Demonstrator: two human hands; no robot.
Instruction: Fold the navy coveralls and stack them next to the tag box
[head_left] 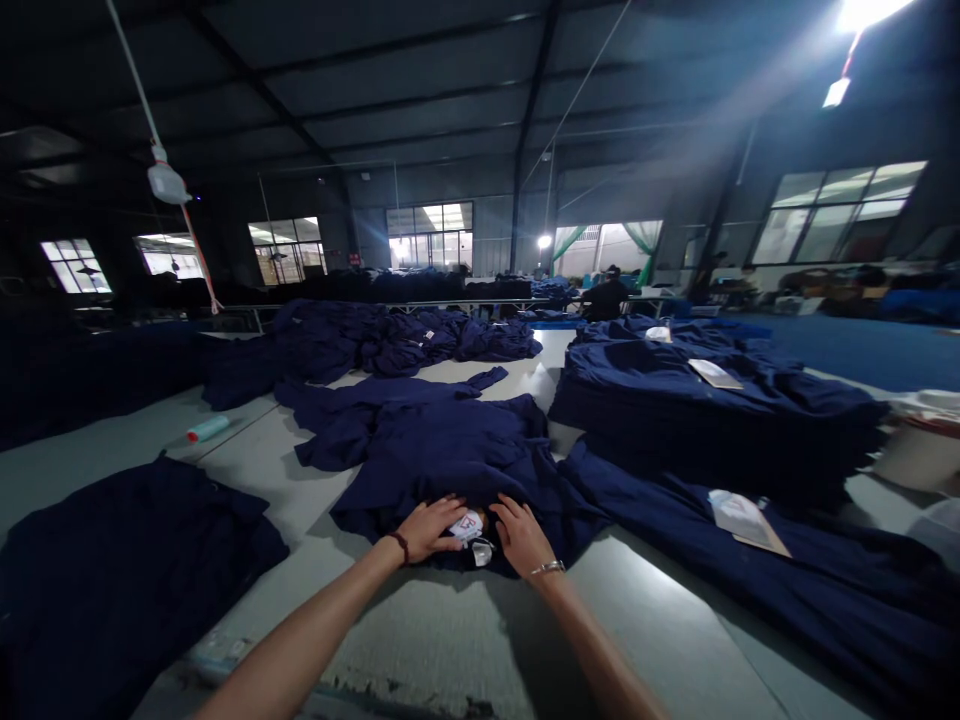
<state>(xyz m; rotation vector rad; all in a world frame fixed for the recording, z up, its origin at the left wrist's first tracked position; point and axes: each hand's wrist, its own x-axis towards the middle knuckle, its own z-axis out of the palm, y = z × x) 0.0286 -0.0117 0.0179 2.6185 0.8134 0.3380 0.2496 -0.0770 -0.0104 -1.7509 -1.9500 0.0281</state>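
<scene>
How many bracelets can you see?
2. A thin, dark red bracelet is on the wrist behind the left hand; a shiny, silver-coloured bracelet is behind the right hand. The distant, dark-clothed person might have some hidden.

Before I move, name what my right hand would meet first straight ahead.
Your right hand would likely meet more of the navy-blue cloth garment beneath it; depth is unclear.

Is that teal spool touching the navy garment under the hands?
Apart. The head view shows the teal spool lying left of the navy garment, with bare tabletop plainly visible between them.
</scene>
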